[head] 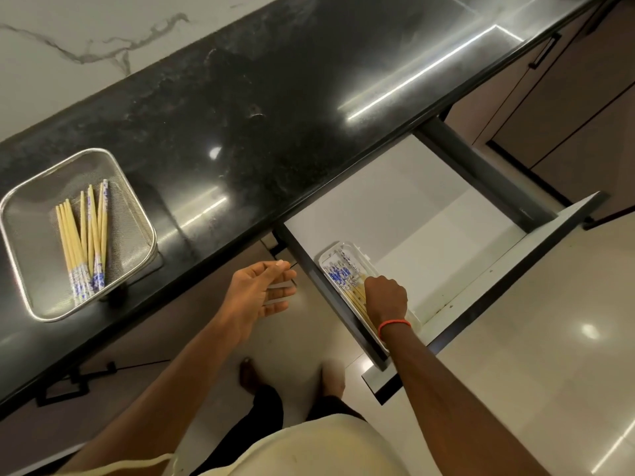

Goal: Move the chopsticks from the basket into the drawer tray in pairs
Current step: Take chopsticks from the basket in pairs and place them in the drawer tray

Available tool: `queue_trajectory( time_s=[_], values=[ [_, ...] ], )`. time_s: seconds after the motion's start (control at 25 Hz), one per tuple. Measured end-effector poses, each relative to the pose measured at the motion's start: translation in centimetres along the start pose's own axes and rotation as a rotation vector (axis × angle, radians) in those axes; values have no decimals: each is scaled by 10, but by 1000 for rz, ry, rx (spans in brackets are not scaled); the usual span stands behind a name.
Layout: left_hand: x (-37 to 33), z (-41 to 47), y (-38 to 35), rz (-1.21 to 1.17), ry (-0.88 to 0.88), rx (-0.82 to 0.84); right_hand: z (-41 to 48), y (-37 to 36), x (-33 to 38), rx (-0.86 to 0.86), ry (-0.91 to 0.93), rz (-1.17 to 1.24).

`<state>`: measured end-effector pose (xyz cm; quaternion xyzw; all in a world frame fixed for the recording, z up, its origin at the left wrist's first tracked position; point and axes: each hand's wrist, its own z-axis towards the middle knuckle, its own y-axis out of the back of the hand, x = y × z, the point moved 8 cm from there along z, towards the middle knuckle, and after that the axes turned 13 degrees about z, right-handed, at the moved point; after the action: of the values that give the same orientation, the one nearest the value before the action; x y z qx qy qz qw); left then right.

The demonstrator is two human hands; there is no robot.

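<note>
A square metal mesh basket (pixel 24 214) sits at the left of the black counter, holding several pale wooden chopsticks (pixel 86 238) with blue-and-white patterned ends. In the pulled-out drawer lies a white tray (pixel 328 255) with several more chopsticks (pixel 338 274). My right hand (pixel 386 297), with an orange band on the wrist, is down in the tray, fingers closed on chopsticks lying there. My left hand (pixel 259 292) hovers palm-up below the counter edge, fingers spread, holding nothing.
The black stone counter (pixel 275 115) runs diagonally across the view. The drawer (pixel 412 207) has a white floor and dark side rails; its front panel (pixel 498 293) juts out to the right. Cabinet doors (pixel 567 97) stand at the upper right. My feet are on the pale tiled floor.
</note>
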<state>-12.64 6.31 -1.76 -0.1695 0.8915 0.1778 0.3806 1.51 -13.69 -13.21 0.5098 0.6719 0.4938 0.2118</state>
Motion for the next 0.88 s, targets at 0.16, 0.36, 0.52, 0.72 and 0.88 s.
queue_trajectory(
  time_s=[0.16, 0.36, 0.52, 0.72, 0.88],
  values=[
    [4, 3, -3, 12, 10, 0, 1, -8, -2, 0, 3, 6],
    [10, 5, -7, 22, 22, 11, 1, -11, -3, 11, -3, 29],
    [13, 3, -9, 28, 29, 21, 0, -9, -2, -3, -13, 36],
    [13, 2, -7, 40, 24, 37, -1, -11, 3, 12, 13, 14],
    [13, 3, -2, 46, 26, 27, 1, -11, 2, 12, 23, 14]
  ],
)
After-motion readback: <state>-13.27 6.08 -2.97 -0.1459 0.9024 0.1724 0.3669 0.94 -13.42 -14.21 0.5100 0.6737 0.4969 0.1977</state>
